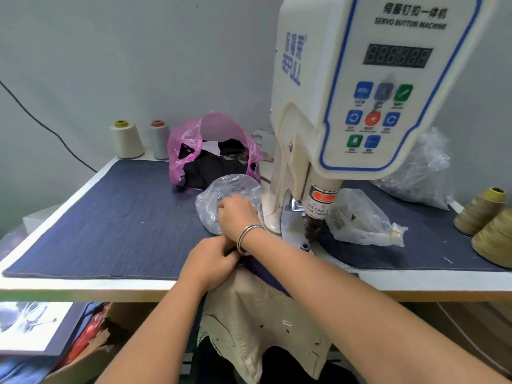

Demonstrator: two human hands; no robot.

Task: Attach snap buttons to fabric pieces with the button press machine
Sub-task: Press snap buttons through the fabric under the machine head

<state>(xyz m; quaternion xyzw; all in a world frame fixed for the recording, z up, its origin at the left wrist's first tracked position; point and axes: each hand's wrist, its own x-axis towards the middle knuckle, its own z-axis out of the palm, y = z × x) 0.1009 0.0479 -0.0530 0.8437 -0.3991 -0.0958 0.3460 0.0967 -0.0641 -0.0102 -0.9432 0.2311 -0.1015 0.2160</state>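
The white servo button machine (360, 92) stands at the right of the table, its press head (313, 228) above the lower die (304, 246). A beige garment with a navy edge (257, 314) hangs over the table's front edge into my lap. My left hand (210, 261) grips the garment's top edge at the table front. My right hand (238, 214), with a silver bangle on the wrist, reaches into a clear plastic bag of snap parts (221, 192), fingers curled; what they hold is hidden.
A pink plastic bag with dark fabric (213, 151) sits behind the clear bag. Another clear bag (363, 220) lies right of the press. Thread cones stand at back left (127, 139) and far right (482, 212). A denim mat (110, 217) covers the table. Boxes lie below left.
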